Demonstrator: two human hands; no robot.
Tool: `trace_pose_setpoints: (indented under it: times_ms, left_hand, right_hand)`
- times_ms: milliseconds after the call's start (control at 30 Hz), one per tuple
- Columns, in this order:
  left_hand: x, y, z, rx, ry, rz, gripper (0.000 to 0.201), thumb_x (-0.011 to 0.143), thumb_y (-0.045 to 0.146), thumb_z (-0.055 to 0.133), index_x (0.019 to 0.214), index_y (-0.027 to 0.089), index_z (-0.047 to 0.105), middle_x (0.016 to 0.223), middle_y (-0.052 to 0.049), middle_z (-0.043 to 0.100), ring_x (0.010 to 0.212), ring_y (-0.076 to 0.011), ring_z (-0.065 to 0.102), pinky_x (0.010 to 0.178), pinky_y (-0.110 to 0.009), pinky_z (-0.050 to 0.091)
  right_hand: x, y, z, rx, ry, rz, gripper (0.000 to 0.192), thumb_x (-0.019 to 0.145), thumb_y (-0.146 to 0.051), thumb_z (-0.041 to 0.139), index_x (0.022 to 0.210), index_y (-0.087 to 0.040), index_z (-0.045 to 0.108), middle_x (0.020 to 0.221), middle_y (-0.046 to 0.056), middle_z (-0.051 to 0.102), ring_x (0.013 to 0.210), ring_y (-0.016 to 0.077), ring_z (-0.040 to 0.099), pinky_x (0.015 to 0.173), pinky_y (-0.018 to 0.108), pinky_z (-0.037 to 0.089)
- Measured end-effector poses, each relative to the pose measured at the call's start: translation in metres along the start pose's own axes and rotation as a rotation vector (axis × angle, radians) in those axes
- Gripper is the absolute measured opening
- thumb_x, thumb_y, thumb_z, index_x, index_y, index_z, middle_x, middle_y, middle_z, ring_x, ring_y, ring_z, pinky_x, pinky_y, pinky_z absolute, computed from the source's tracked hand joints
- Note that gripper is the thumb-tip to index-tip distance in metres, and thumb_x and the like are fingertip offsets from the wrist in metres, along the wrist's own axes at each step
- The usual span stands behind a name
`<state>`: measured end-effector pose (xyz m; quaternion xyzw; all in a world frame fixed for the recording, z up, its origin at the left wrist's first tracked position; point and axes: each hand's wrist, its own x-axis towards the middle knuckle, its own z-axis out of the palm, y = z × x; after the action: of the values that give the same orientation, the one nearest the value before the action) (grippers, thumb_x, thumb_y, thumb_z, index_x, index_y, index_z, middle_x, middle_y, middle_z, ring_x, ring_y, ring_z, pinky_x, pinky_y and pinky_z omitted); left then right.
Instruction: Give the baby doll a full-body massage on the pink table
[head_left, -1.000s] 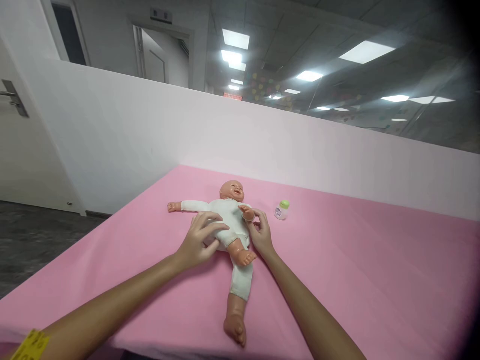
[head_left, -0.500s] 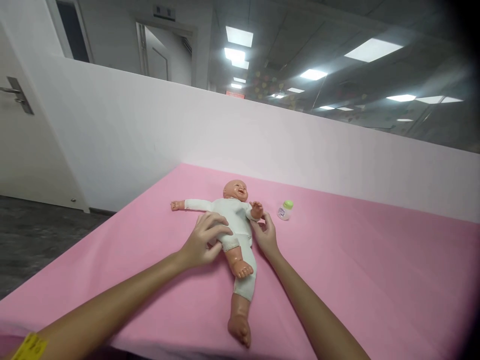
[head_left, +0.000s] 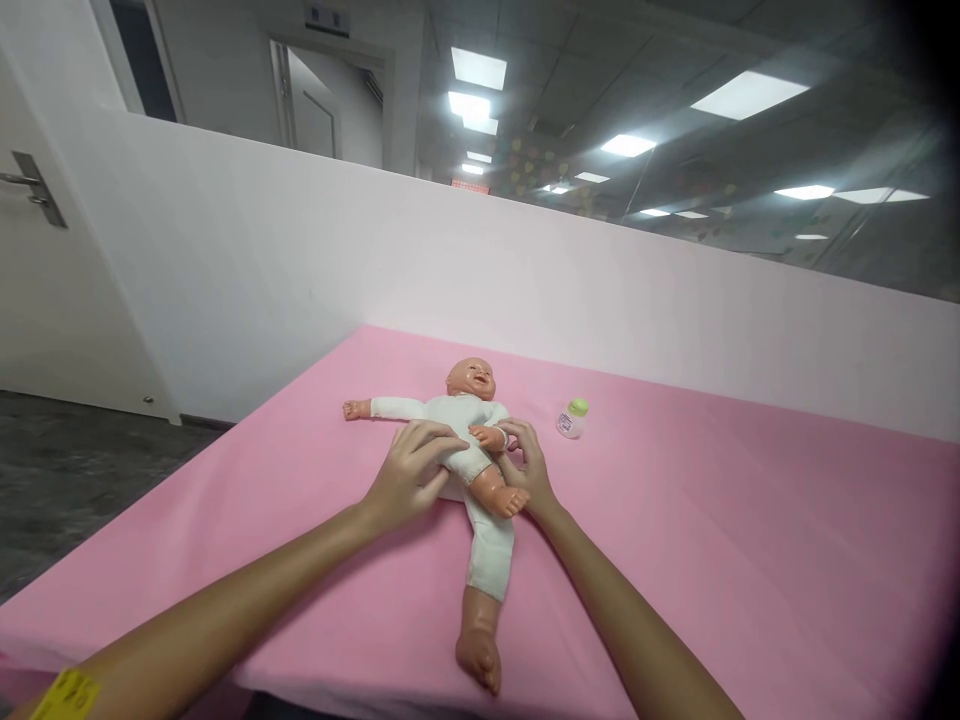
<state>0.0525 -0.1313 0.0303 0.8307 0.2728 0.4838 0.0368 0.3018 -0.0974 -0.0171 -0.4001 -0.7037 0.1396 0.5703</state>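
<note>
The doll (head_left: 469, 440) lies on its back at the middle of the frame, head toward the upper part, on the pink sheet (head_left: 712, 560) that covers the table. My left hand (head_left: 411, 475) is spread over its belly and hip, fingers curled lightly on the white suit, pressing rather than clasping. My right hand (head_left: 527, 466) sits at the doll's other side, fingers loosely bent around the small forearm and touching the bent leg; neither hand has a full closed hold. The risk I judge greatest is the body sliding: the limbs are smooth, hard, glossy plastic, and the suit is thin soft knit that wrinkles and shifts over the torso, so a push from one side could turn the doll or bunch the cloth instead of moving the limb. The straight leg reaches down to the lower edge of the sheet, its foot close to the table's rim, so a tug downward might pull it over. The small bottle (head_left: 571, 419), a clear rounded body with a green cap, stands right of the doll's head, near my right hand; a wide sweep could tip it.
</note>
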Motion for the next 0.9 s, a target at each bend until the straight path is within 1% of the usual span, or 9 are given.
trace_pose_setpoints:
  times_ms: [100, 200, 300, 400, 567, 633, 700, 800, 900]
  left_hand:
    - [-0.002, -0.001, -0.003, -0.012, -0.036, 0.021, 0.042, 0.083, 0.003, 0.052, 0.116, 0.026, 0.066, 0.12, -0.006, 0.066, 0.115, -0.0257, 0.058, 0.103, -0.046, 0.045]
    - [-0.004, 0.0, -0.005, -0.022, -0.082, 0.048, 0.041, 0.08, 0.001, 0.051, 0.109, 0.025, 0.065, 0.118, -0.006, 0.067, 0.116, -0.0257, 0.058, 0.103, -0.045, 0.044]
    - [-0.004, 0.001, -0.005, -0.023, -0.108, 0.065, 0.042, 0.078, -0.001, 0.05, 0.108, 0.025, 0.065, 0.116, -0.005, 0.068, 0.115, -0.0252, 0.058, 0.102, -0.045, 0.043]
    - [-0.003, 0.002, -0.005, -0.008, -0.112, 0.057, 0.043, 0.077, -0.001, 0.05, 0.108, 0.025, 0.065, 0.116, -0.005, 0.068, 0.115, -0.0251, 0.058, 0.101, -0.045, 0.043]
    - [-0.002, 0.002, -0.004, -0.007, -0.116, 0.022, 0.043, 0.076, 0.001, 0.051, 0.108, 0.025, 0.066, 0.118, -0.006, 0.067, 0.115, -0.0258, 0.058, 0.103, -0.045, 0.044]
    - [-0.002, 0.0, -0.003, -0.008, -0.092, 0.018, 0.043, 0.078, 0.002, 0.051, 0.111, 0.026, 0.066, 0.119, -0.006, 0.067, 0.117, -0.0259, 0.057, 0.104, -0.045, 0.043]
    - [-0.003, -0.003, -0.003, 0.006, -0.073, 0.014, 0.043, 0.082, 0.003, 0.051, 0.116, 0.026, 0.066, 0.121, -0.006, 0.066, 0.118, -0.0259, 0.057, 0.103, -0.045, 0.043]
    - [-0.003, -0.007, -0.003, 0.041, -0.068, 0.011, 0.042, 0.089, 0.006, 0.052, 0.123, 0.027, 0.064, 0.123, -0.006, 0.065, 0.119, -0.0257, 0.056, 0.102, -0.044, 0.044]
    - [-0.003, -0.011, -0.004, 0.055, -0.073, 0.03, 0.039, 0.094, 0.009, 0.052, 0.127, 0.028, 0.063, 0.126, -0.006, 0.064, 0.121, -0.0261, 0.056, 0.103, -0.044, 0.044]
  right_hand:
    - [0.0, -0.001, 0.0, 0.03, 0.002, 0.083, 0.028, 0.097, -0.04, 0.063, 0.121, -0.027, 0.067, 0.126, 0.009, 0.067, 0.115, 0.0279, 0.061, 0.089, 0.041, 0.052]
    - [0.001, 0.002, -0.001, 0.105, 0.024, 0.17, 0.032, 0.097, -0.044, 0.062, 0.121, -0.024, 0.066, 0.125, 0.009, 0.069, 0.109, 0.0269, 0.064, 0.084, 0.038, 0.053]
    - [0.002, 0.007, -0.001, 0.202, 0.033, 0.249, 0.036, 0.095, -0.047, 0.064, 0.122, -0.023, 0.065, 0.121, 0.009, 0.072, 0.101, 0.0259, 0.067, 0.081, 0.037, 0.055]
    - [0.002, 0.009, -0.001, 0.242, 0.056, 0.275, 0.039, 0.093, -0.049, 0.067, 0.121, -0.022, 0.064, 0.121, 0.009, 0.072, 0.099, 0.0253, 0.068, 0.082, 0.038, 0.056]
    - [0.002, 0.005, 0.0, 0.278, 0.061, 0.259, 0.039, 0.092, -0.048, 0.069, 0.122, -0.023, 0.063, 0.127, 0.011, 0.069, 0.111, 0.0274, 0.067, 0.086, 0.039, 0.058]
    - [0.002, 0.003, 0.0, 0.261, 0.033, 0.217, 0.036, 0.092, -0.045, 0.069, 0.121, -0.024, 0.065, 0.128, 0.011, 0.068, 0.115, 0.0279, 0.065, 0.089, 0.04, 0.057]
    - [0.003, 0.003, -0.001, 0.237, -0.023, 0.158, 0.032, 0.092, -0.041, 0.07, 0.119, -0.026, 0.068, 0.13, 0.01, 0.066, 0.121, 0.0279, 0.063, 0.092, 0.039, 0.057]
    - [0.005, 0.004, -0.002, 0.231, -0.086, 0.103, 0.027, 0.09, -0.034, 0.07, 0.116, -0.029, 0.072, 0.131, 0.008, 0.063, 0.123, 0.0267, 0.062, 0.09, 0.037, 0.057]
    - [0.008, 0.006, 0.0, 0.223, -0.068, 0.094, 0.029, 0.087, -0.029, 0.07, 0.116, -0.03, 0.073, 0.127, 0.007, 0.064, 0.12, 0.0261, 0.062, 0.085, 0.035, 0.057]
